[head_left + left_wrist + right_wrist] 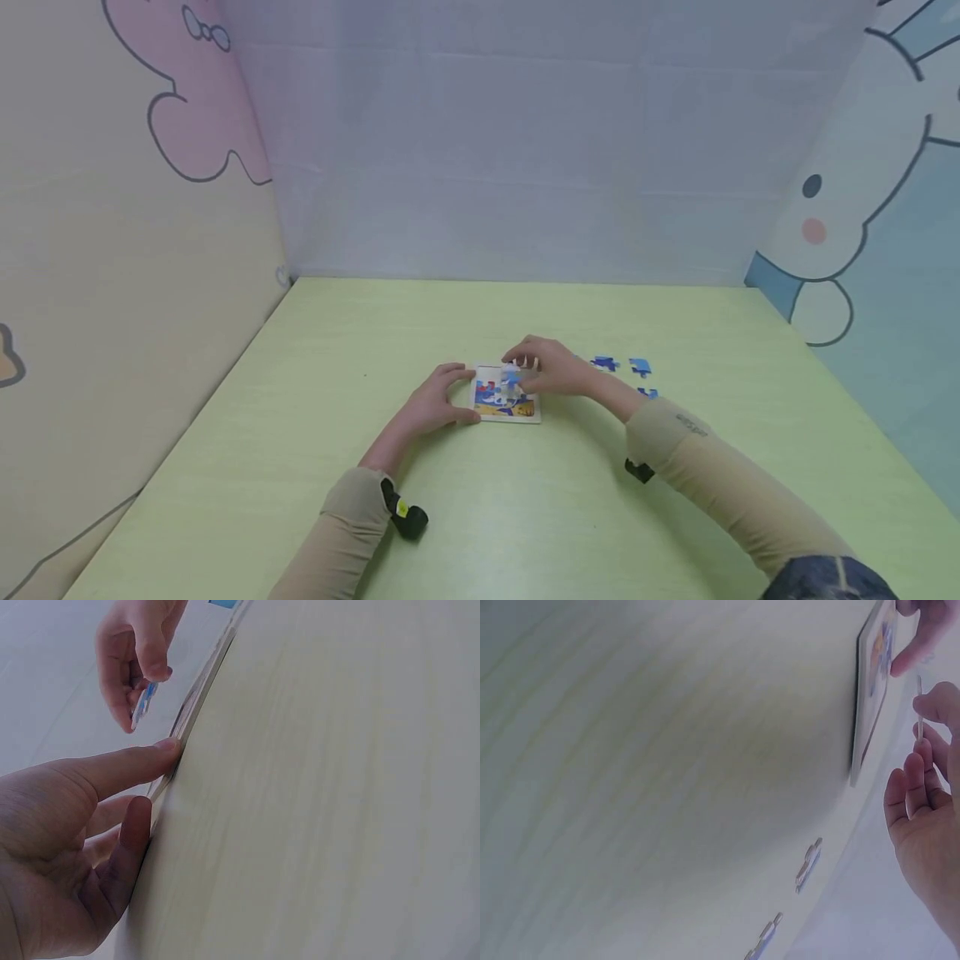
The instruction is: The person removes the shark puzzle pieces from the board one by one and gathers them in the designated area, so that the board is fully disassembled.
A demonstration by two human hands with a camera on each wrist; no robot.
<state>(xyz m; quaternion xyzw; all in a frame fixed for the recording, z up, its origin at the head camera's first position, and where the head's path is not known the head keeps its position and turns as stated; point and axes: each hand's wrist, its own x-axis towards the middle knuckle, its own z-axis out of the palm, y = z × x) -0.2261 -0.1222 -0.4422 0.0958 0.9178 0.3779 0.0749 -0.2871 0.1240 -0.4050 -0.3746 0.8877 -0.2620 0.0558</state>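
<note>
A white-edged puzzle board [506, 420] lies flat on the table, part of its picture filled in blue, red and yellow. At its left edge rests my left hand [435, 402], thumb and fingers spread along the rim; the left wrist view shows the left hand [82, 840] touching the board's edge [201, 694]. Above the board my right hand [553, 367] pinches a light-blue puzzle piece [511, 379] between thumb and fingers. In the right wrist view that piece [920, 712] is seen edge-on, held clear of the board [866, 712] by the right hand [930, 817].
Several loose blue puzzle pieces lie right of the board, among them one [603, 363] behind my right forearm, another [641, 367] farther right and one [648, 392] nearer. The pale green table [337, 333] meets a fabric backdrop [465, 167] at its far edge.
</note>
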